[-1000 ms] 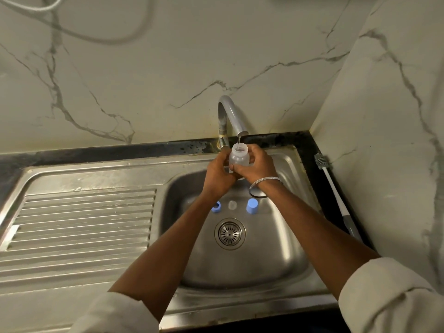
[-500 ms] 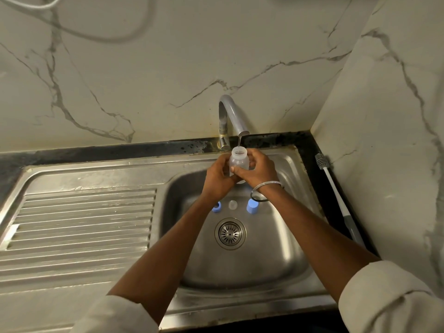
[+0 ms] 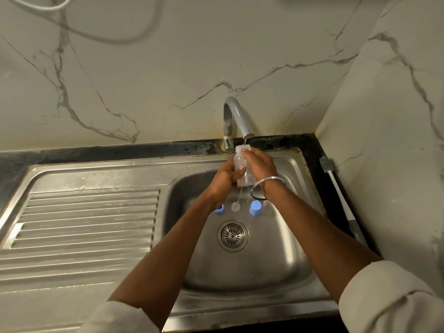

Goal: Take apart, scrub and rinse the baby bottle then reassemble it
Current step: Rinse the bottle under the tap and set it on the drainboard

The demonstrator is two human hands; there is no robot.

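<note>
Bottle (image 3: 242, 170) is up under the tap (image 3: 236, 114) spout, over the back of the sink (image 3: 298, 164). Its mouth looks to face up so the thin stream drops straight in. Water runs off the btm into the basin. L hand (image 3: 223, 180) grip: fingers & thumb curled round the lower body, holding it. R hand (image 3: 260, 164) grip: wrapped round the upper body, fingertips near the rim, prob. steadying & rubbing the outside while it fills. Both grips are on the bottle, neither free.

Other parts sit apart on the sink floor just behind the drain (image 3: 232, 235): blue ring (image 3: 219, 209) partly hid by L wrist, clear teat (image 3: 235, 206) in the middle, blue cap (image 3: 255, 208) to its right. Likely left there so they catch the splash & stay handy for reassembly. Brush (image 3: 336, 186) lies on the dark surface (image 3: 310, 144) by the right wall, untouched, on the R side.

Looks like the rinse step on the body; reassembly not begun. Wet clear plastic will be slippery, hence the two-handed hold
</note>
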